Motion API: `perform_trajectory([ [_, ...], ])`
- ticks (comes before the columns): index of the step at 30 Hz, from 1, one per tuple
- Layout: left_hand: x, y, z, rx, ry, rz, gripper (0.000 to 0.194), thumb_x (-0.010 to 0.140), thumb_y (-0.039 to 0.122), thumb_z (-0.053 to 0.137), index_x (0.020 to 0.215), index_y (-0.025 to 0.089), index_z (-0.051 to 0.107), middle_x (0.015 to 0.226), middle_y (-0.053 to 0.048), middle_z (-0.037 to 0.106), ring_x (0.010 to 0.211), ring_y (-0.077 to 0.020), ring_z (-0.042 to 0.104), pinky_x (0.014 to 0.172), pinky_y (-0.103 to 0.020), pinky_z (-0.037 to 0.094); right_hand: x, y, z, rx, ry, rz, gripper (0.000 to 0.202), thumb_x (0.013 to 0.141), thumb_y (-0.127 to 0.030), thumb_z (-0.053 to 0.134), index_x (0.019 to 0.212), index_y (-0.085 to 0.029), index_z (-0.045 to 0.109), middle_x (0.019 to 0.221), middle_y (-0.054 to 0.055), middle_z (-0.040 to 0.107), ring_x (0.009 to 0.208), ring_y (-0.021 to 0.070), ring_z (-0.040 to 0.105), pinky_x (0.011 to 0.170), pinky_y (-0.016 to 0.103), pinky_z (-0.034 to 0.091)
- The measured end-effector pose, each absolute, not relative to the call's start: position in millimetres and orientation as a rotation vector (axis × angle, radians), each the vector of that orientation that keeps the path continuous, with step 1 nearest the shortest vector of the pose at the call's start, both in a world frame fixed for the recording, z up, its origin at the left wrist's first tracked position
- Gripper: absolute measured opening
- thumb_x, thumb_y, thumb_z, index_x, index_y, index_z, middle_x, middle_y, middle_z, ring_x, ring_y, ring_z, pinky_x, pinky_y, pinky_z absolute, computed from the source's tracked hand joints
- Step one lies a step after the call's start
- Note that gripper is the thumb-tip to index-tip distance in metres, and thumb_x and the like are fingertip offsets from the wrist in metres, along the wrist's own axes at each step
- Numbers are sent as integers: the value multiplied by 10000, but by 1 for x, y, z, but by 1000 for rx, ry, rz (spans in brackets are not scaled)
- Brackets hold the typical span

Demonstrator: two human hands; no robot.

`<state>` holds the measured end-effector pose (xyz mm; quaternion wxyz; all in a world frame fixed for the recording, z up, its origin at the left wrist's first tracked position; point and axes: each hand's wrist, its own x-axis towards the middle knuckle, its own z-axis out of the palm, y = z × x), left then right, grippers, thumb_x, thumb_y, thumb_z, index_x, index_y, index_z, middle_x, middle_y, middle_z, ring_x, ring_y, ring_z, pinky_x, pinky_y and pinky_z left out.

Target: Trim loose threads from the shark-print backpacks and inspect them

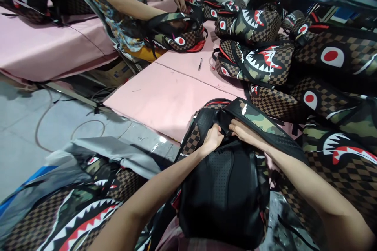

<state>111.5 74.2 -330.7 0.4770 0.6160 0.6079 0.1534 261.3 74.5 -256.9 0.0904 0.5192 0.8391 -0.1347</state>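
A backpack (206,188) leans from my lap against the table edge, its black padded back panel towards me. Its shoulder strap (259,119), with a camouflage patch, lies up and over to the right. My left hand (213,139) is closed with curled fingers on black material near the top of the bag. Just to its right, my right hand (241,130) pinches the same dark area, under the strap. The exact piece between my fingertips is hidden in shadow.
Shark-face checkered backpacks (265,62) are piled along the right of the pink table (165,94). A pen (200,64) lies on it. Across the table, a co-worker's hands (181,4) work on another backpack (182,37). More bags (85,211) lie at lower left beside grey sheeting (118,151).
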Motion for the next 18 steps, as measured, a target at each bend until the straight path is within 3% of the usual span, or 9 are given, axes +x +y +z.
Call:
perform_trajectory([
  [5,111,73,-327,1500,1490,359,228,685,78,560,859,196,469,679,20,597,625,-128,576,568,-222,375,261,75,-263,1331,2598,-172,60,840,-166,554,800,-170,598,864,52,580,864,196,507,739,293,388],
  [13,111,75,-320,1510,1493,385,201,707,93,550,865,194,480,678,19,609,650,-135,584,581,-228,394,257,73,-269,1370,2616,-233,108,845,-151,541,763,-184,603,836,56,581,870,205,506,741,304,392],
  [18,92,80,-305,1754,1350,703,174,855,162,446,1024,183,480,827,-25,644,802,-153,613,747,-268,450,268,61,-250,1548,2607,-303,112,852,-141,522,795,-195,603,852,54,583,824,189,528,736,297,404],
])
